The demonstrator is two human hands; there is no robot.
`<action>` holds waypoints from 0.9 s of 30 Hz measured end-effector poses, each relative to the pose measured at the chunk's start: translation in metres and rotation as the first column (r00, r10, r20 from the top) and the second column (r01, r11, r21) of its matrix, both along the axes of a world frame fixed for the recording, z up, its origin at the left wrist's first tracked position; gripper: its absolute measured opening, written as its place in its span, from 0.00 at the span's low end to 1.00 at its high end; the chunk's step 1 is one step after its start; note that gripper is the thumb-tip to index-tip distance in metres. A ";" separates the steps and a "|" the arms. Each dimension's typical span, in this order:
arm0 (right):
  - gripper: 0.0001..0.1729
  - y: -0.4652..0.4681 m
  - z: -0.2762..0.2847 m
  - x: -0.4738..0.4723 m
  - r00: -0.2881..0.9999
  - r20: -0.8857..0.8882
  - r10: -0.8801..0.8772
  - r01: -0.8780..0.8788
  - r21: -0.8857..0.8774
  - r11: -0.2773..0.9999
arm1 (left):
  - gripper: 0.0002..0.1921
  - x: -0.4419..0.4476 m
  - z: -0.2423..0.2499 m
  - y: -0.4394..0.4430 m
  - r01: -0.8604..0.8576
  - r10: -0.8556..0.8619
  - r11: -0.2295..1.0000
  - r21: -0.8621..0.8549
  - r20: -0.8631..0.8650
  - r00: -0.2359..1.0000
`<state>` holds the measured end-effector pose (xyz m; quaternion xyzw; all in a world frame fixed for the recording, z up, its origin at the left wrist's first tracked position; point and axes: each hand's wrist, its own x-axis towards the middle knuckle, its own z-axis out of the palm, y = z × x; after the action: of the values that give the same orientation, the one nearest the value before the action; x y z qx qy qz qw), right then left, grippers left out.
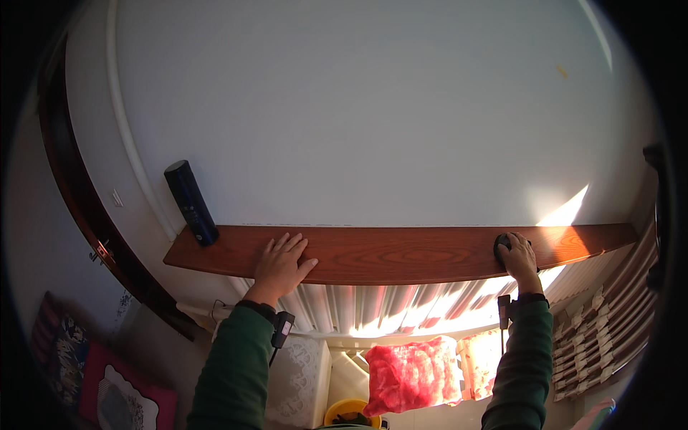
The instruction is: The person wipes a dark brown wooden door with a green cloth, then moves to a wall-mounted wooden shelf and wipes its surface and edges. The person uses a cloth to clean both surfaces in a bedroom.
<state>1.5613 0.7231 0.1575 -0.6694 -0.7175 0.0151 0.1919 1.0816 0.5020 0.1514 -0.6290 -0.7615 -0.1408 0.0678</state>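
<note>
My left hand (282,266) lies palm down on a reddish-brown wooden shelf board (376,254), its fingers spread and nothing in them. Near the board's right part, my right hand (519,256) is curled over a small rounded black object (501,248), mostly hidden under the palm, so I cannot tell exactly what it is. A tall dark blue cylinder (192,204) bearing writing stands on the left end of the board, a short way left of my left hand.
Below the board is a white ribbed radiator (344,309). A pink plush cushion (414,373), a yellow bucket (346,404) and a lace-patterned white surface (295,379) lie lower down. A vertical pipe (126,129) runs up the left wall; striped curtains (607,328) hang at right.
</note>
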 end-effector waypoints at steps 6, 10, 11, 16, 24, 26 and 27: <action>0.34 -0.007 -0.001 -0.009 1.000 0.029 -0.010 0.010 -0.004 1.000 | 0.31 -0.001 -0.002 0.001 0.008 -0.007 1.000 0.012 -0.021 1.000; 0.34 -0.023 -0.002 -0.025 0.998 0.013 0.059 -0.060 0.021 0.998 | 0.31 -0.001 -0.003 0.001 0.021 -0.020 1.000 0.022 -0.030 0.999; 0.34 -0.026 -0.002 -0.029 0.997 0.005 0.081 -0.081 0.028 0.996 | 0.31 -0.001 -0.003 0.001 0.024 -0.024 0.999 0.024 -0.034 0.999; 0.33 -0.046 -0.004 -0.060 0.983 -0.019 0.180 -0.178 0.093 0.980 | 0.33 -0.002 -0.003 0.003 0.006 -0.006 1.000 -0.017 -0.039 0.999; 0.32 -0.086 -0.013 -0.142 0.912 0.006 0.410 -0.401 0.216 0.890 | 0.33 -0.003 -0.005 0.003 -0.002 0.001 1.000 -0.021 -0.040 0.999; 0.32 -0.098 -0.016 -0.167 0.867 0.033 0.497 -0.484 0.291 0.825 | 0.33 -0.003 -0.004 0.003 -0.007 0.005 1.000 -0.030 -0.036 0.999; 0.32 -0.104 -0.017 -0.179 0.851 0.062 0.521 -0.513 0.306 0.802 | 0.33 -0.003 -0.004 0.003 -0.009 0.008 0.999 -0.035 -0.034 0.999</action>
<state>1.3826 0.6192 0.1406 -0.4095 -0.8633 -0.0383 0.2925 1.0784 0.5051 0.1472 -0.6291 -0.7653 -0.1164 0.0703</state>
